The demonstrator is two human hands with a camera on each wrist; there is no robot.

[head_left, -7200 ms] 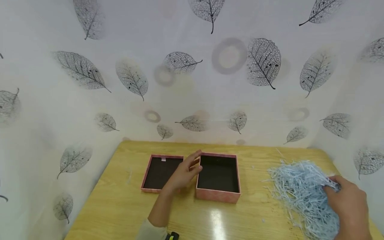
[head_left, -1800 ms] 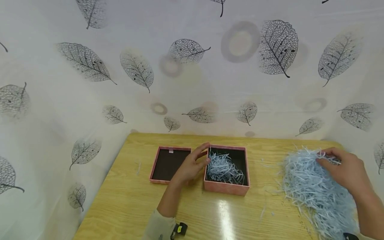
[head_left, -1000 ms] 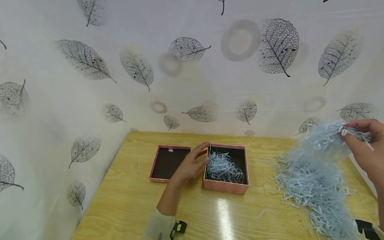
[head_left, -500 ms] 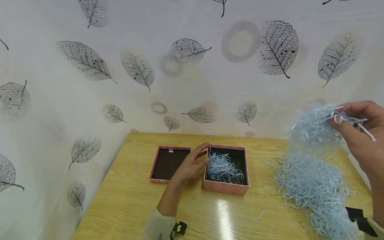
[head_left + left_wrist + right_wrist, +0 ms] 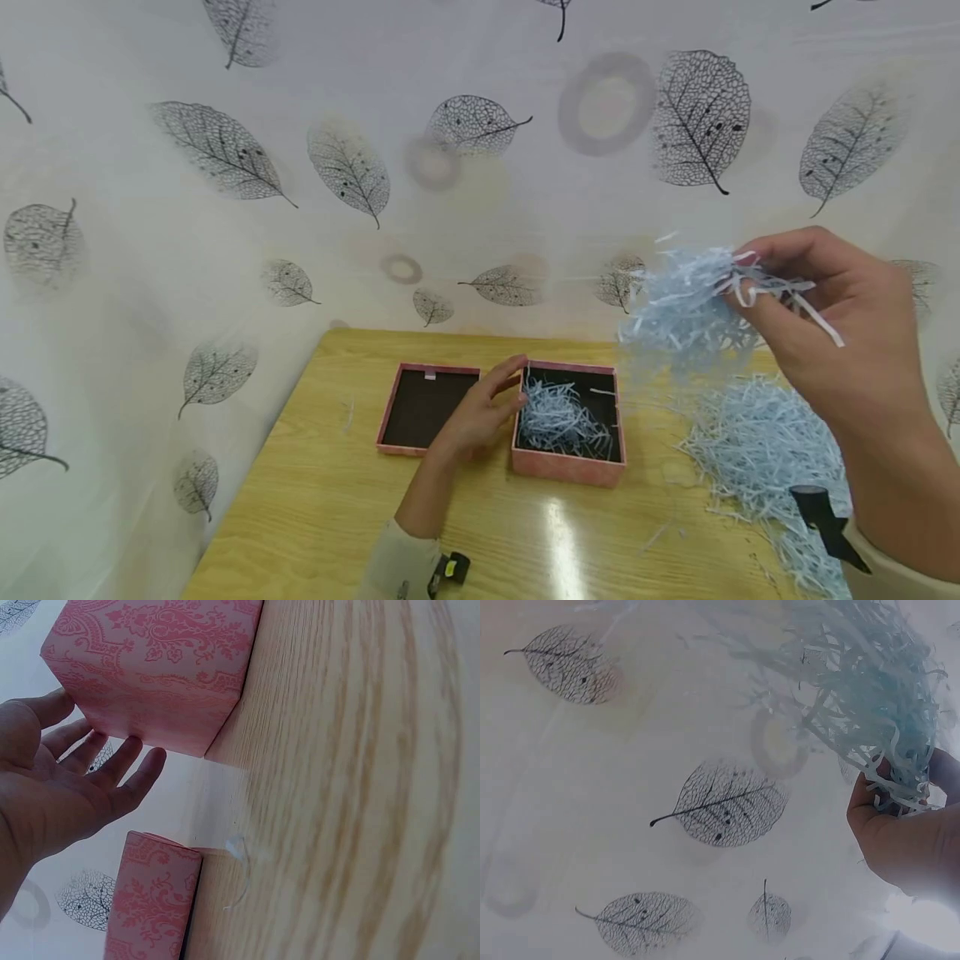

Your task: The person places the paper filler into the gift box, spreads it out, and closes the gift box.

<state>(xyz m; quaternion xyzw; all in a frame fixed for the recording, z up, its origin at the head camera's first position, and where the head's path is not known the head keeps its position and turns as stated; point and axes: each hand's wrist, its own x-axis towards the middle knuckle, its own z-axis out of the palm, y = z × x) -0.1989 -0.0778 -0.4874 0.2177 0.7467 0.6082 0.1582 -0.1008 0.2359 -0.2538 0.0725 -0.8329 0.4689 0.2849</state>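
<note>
Between thumb and fingers my right hand (image 5: 840, 308) pinches a tuft of pale blue shredded paper (image 5: 686, 312), held up in the air to the right of the box. In the right wrist view, loose strips of the shredded paper (image 5: 885, 697) stick out past the fingertips. My left hand (image 5: 476, 421) rests against the left side of a pink patterned box (image 5: 567, 468), its fingers extended and touching the wall, as the left wrist view shows at the box (image 5: 150, 682). Inside the box, a clump of shredded paper (image 5: 558, 419) lies toward the left on the black bottom.
Left of the box lies its shallow lid (image 5: 420, 410), black inside up. A big heap of shredded paper (image 5: 765, 450) covers the table's right side, partly behind my right forearm. Stray strips lie on the wooden table (image 5: 315, 500). A leaf-printed wall covering (image 5: 480, 208) stands behind.
The box gained a clump of shredded paper since the oldest frame. My right hand has lifted another tuft from the heap and moved it left toward the box. My left hand stays at the box.
</note>
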